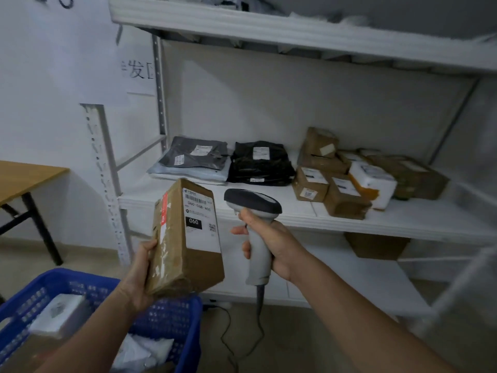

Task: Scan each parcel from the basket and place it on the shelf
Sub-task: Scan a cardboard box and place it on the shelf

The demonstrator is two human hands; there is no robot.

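Far left: wooden tabletop [27,176], flat, square-cornered, on dark legs. Near left: blue plastic basket [183,329], perforated walls, with a white wrapped parcel [61,310] and pale bags inside.

Left hand [142,273] is clamped on the lower left edge of a cardboard box [188,238], held tilted above the basket's far rim. The box is oblong and brown with scuffed tape, a red strip and a white label facing the camera.

Just right of it, apart from the box, the right hand [277,246] is wrapped round the grip of a grey scanner [255,211] with a dark rounded head. Its cable [228,335] trails on the floor.

Beyond is the white shelf [403,219], smooth board on perforated metal posts. On it lie a grey poly bag [196,154], a crinkled black poly bag [258,162] and a cluster of brown cartons [344,197] to the right. The near front strip of the board is bare between box and cartons.
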